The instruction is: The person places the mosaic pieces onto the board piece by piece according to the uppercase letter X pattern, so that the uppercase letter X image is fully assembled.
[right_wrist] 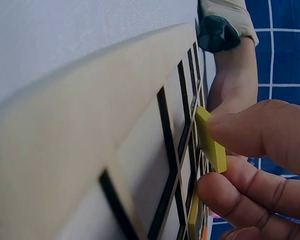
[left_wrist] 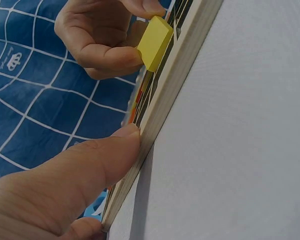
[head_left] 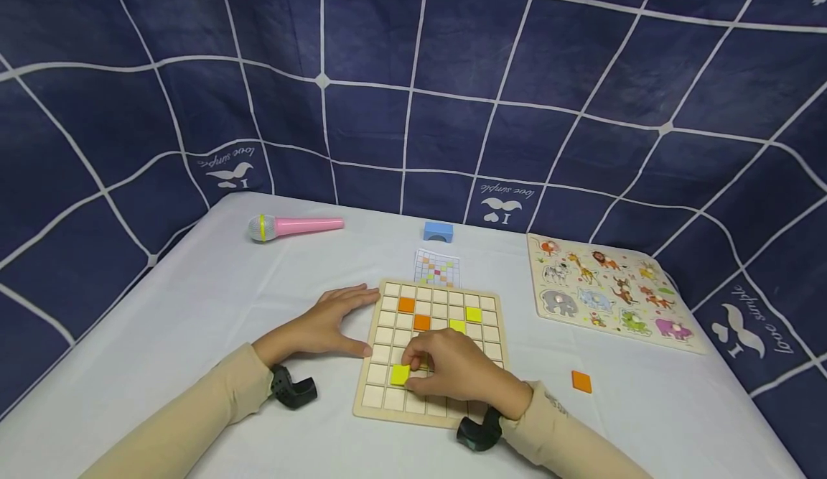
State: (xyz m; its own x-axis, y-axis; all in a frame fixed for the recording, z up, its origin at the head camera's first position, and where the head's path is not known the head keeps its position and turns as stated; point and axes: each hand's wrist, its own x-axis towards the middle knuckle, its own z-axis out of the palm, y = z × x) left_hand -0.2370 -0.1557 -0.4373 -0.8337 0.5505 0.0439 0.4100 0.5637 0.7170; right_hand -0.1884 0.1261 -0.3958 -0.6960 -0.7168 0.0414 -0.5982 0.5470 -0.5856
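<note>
A wooden grid board (head_left: 381,416) lies on the white table. My right hand (head_left: 459,368) pinches a yellow square tile (head_left: 400,375) between thumb and fingers, tilted just over the lower left cells; the right wrist view shows the tile (right_wrist: 210,142) edge-on. My left hand (head_left: 326,327) is spread along the board's left edge, with thumb and fingertips touching it. Set in the grid are two orange tiles, one upper (head_left: 405,304) and one lower (head_left: 422,322), plus yellow tiles (head_left: 474,314) at upper right. Another yellow tile (right_wrist: 193,215) sits partly hidden under my right hand.
Behind the board lies a printed pattern card (head_left: 437,267), with a blue block (head_left: 438,232) beyond it. A pink toy microphone (head_left: 297,226) is at the back left. To the right are an animal puzzle board (head_left: 607,289) and a loose orange tile (head_left: 581,381).
</note>
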